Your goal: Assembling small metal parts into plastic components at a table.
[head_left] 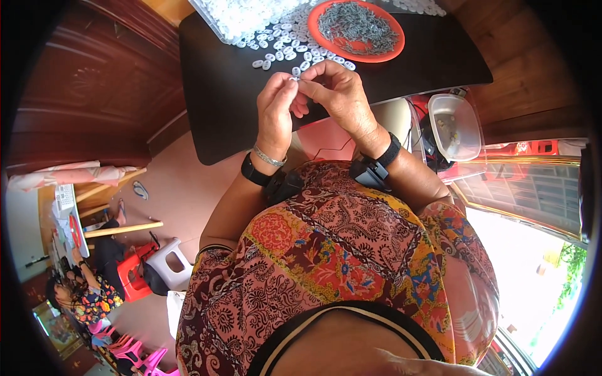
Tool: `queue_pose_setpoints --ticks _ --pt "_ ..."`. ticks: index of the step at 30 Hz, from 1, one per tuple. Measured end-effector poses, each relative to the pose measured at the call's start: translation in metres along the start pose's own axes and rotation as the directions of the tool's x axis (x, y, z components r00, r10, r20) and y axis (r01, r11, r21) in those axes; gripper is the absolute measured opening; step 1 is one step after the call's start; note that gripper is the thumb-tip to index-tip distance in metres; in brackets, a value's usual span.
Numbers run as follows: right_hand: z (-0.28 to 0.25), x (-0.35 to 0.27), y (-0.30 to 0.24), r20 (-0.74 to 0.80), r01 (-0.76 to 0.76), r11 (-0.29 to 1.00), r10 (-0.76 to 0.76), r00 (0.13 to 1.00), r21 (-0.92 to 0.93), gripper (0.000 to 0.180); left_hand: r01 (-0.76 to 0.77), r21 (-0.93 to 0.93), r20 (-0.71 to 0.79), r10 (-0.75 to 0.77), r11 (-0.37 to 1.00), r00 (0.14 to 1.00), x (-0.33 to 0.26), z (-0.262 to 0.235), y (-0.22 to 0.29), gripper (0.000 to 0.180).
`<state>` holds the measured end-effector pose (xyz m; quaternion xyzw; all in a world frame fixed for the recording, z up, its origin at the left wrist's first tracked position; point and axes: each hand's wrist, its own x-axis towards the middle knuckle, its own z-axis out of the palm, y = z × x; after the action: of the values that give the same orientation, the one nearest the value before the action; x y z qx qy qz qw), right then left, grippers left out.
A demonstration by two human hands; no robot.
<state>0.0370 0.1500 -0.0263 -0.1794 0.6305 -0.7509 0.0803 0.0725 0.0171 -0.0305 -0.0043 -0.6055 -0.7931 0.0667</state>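
The relation that counts here is between the two hands' fingertips and the small white piece (294, 79) pinched where they meet, on the near side of the orange plate (360, 59) and a little to its left. The left hand (276, 108) grasps it between thumb and forefinger. The right hand (343, 97) comes in from the right, its thumb and forefinger closed together at the same spot; whether they grip a second part I cannot tell. Both hands are about equally near the piece, and fingertips cover so much of it that its long axis cannot be made out.

Loose white ovals (285, 51) lie on the dark table (219, 100), to the left of the plate and along its near edge, pointing various ways; the closest lies just beyond the fingertips. Grey bits (360, 28) are heaped on the plate. A clear box (211, 21) of white pieces stands to the plate's left.

The loose ovals carry small dark marks, perhaps holes. No lettering can be read on them or on the plate.
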Motion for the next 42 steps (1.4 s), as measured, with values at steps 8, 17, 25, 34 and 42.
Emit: queue_pose_setpoints --ticks 8,17,25,34,42 --pt "-0.001 -0.004 -0.014 0.017 0.032 0.999 -0.032 0.999 -0.004 0.01 -0.223 -0.117 0.029 0.228 0.968 0.973 -0.001 0.005 0.056 0.017" --pt "0.086 0.074 -0.043 0.874 0.524 0.852 -0.24 0.422 -0.018 0.02 -0.703 -0.299 0.741 0.621 0.646 0.256 -0.04 0.12 0.114 0.008" --pt "0.131 0.053 -0.042 0.986 0.457 0.882 -0.044 -0.159 0.114 0.036 -0.641 -0.523 0.581 0.785 0.563 0.216 -0.057 0.146 0.086 0.009" --pt "0.154 0.062 -0.056 0.966 0.45 0.885 0.206 -0.158 -0.115 0.04 -0.628 -0.696 0.362 0.925 0.348 0.113 -0.084 0.168 0.099 0.007" --pt "0.154 0.011 -0.033 0.853 0.1 0.914 0.402 -0.332 -0.393 0.038 -0.695 -0.663 0.193 0.961 0.277 0.199 -0.12 0.174 0.105 0.025"
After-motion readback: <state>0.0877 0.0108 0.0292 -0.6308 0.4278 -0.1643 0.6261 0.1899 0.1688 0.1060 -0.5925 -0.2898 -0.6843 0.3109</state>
